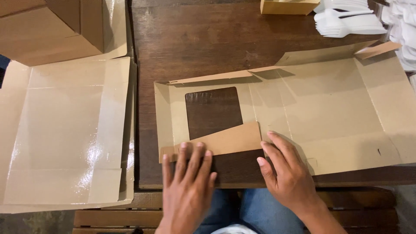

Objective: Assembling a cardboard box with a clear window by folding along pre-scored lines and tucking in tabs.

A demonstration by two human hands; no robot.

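Fingers of the left hand are spread flat and pressed onto the folded-in flap of the unfolded cardboard box; nothing is gripped. The right hand is laid open on the panel beside it. The kraft-brown blank is spread across the dark wooden table, its rectangular window cut-out exposed

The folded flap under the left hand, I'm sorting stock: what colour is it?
Plain kraft brown, seen in the head view: folded flap under the left hand.

Flat windowed brown box blank
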